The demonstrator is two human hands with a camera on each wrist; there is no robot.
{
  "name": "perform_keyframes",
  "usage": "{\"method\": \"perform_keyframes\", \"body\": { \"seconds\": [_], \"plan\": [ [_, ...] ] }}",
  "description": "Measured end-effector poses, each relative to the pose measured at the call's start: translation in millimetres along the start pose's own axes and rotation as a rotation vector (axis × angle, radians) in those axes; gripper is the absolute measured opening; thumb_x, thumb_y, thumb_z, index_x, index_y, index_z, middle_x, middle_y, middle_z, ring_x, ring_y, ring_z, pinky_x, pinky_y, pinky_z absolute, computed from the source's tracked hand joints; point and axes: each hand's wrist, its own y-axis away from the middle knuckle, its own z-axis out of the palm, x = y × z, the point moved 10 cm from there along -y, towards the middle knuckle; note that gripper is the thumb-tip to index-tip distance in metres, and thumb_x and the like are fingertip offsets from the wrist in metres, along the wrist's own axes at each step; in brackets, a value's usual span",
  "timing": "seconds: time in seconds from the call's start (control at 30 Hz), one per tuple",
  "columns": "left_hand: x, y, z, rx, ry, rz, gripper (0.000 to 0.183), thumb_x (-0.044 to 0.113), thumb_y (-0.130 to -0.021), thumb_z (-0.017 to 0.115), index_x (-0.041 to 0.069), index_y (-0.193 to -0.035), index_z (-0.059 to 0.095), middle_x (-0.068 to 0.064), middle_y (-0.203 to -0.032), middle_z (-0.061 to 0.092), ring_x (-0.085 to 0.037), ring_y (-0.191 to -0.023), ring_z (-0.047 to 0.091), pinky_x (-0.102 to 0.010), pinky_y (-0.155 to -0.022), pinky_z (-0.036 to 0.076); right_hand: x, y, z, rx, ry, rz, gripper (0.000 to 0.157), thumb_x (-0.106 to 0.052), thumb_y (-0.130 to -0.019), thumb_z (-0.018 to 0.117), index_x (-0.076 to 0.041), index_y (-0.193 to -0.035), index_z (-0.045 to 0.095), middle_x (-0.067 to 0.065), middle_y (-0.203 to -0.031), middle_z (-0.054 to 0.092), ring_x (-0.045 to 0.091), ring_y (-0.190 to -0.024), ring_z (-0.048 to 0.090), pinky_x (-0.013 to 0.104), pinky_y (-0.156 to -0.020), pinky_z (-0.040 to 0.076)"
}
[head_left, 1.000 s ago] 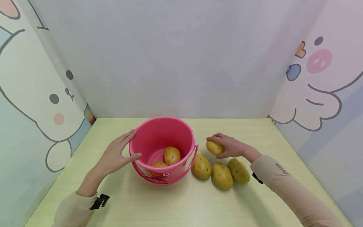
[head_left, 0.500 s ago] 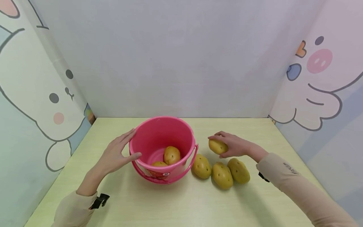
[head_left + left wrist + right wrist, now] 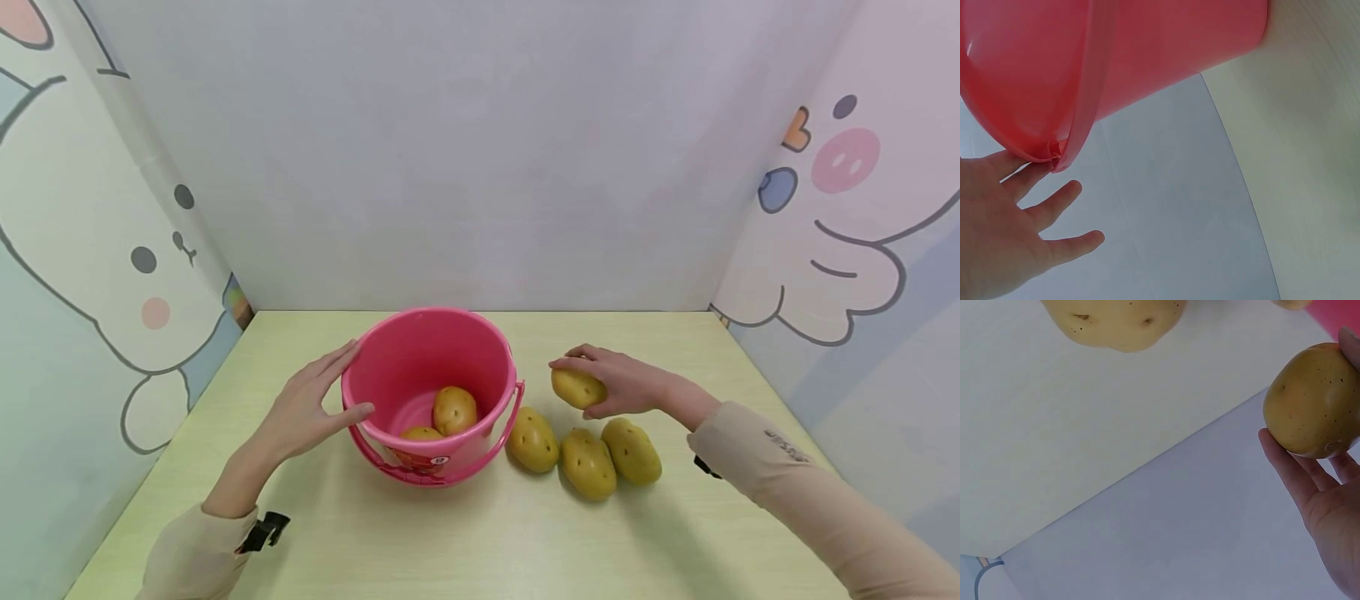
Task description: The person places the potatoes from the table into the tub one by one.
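1. Two potatoes (image 3: 454,411) lie inside the pink bucket (image 3: 420,350), which stands upright on the table (image 3: 375,550).
2. My left hand (image 3: 306,410) is at the bucket's left side, its fingers spread and nearly straight, touching the bucket without clenching.
3. My right hand (image 3: 626,382) grasps another potato (image 3: 576,389), right of the bucket and apart from it.
4. Three more potatoes (image 3: 588,464) sit to the bucket's right, one just beside it.
5. The handle (image 3: 412,477) hangs along the bucket's near side.
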Motion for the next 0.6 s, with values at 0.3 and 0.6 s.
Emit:
{"method": "perform_keyframes", "body": {
  "seconds": [0.3, 0.6],
  "plan": [
    [-0.1, 0.0, -0.1, 0.003, -0.003, 0.001, 0.078, 0.046, -0.075, 0.062, 0.008, -0.137, 0.032, -0.011, -0.137, 0.032, -0.034, -0.119, 0.031, -0.058, -0.086, 0.032, -10, 1, -5.8, -0.006, 0.02, -0.024, 0.067, -0.02, -0.072, 0.071, -0.021, -0.131, 0.04, 0.004, -0.123, 0.039, 0.019, -0.1, 0.044, 0.036, -0.078, 0.042],
    [-0.9, -0.5, 0.2, 0.0, -0.003, -0.009, 0.08, 0.046, -0.074, 0.063, 0.009, -0.137, 0.031, -0.011, -0.137, 0.032, -0.034, -0.119, 0.031, -0.058, -0.085, 0.034, -19, 2, -10.8, -0.002, 0.059, -0.051, 0.069, -0.021, -0.07, 0.074, -0.022, -0.131, 0.04, 0.004, -0.123, 0.04, 0.018, -0.1, 0.044, 0.036, -0.079, 0.043]
  ]
}}
